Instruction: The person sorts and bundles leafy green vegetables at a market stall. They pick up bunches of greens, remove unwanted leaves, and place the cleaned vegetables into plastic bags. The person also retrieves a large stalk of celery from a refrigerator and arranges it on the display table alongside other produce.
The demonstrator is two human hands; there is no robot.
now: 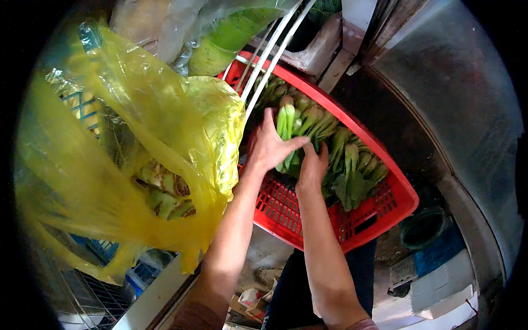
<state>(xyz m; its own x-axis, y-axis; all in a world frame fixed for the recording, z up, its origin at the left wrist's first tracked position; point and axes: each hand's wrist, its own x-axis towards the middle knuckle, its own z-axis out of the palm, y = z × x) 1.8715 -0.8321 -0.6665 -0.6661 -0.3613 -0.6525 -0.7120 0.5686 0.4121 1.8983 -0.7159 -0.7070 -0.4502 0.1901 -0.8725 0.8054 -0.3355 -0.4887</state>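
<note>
A bunch of leafy greens with pale green stems (285, 119), which look like bok choy, points stem ends up in front of me. My left hand (266, 146) is around it, thumb on the right side and index finger along the left. Close beside, my right hand (314, 167) reaches in at the leaves, its fingertips partly hidden among the greens, so its grip is unclear. Both hands are over a red plastic crate (402, 194) with slotted walls. More bunches of greens (352, 165) lie packed along its far side.
A yellow plastic bag (165, 111) with brown-marked green produce (165, 192) fills the left. White rods (270, 53) cross above the crate's far left corner. Behind lies a large green vegetable in clear plastic (225, 37). Cardboard pieces (439, 284) lie at lower right.
</note>
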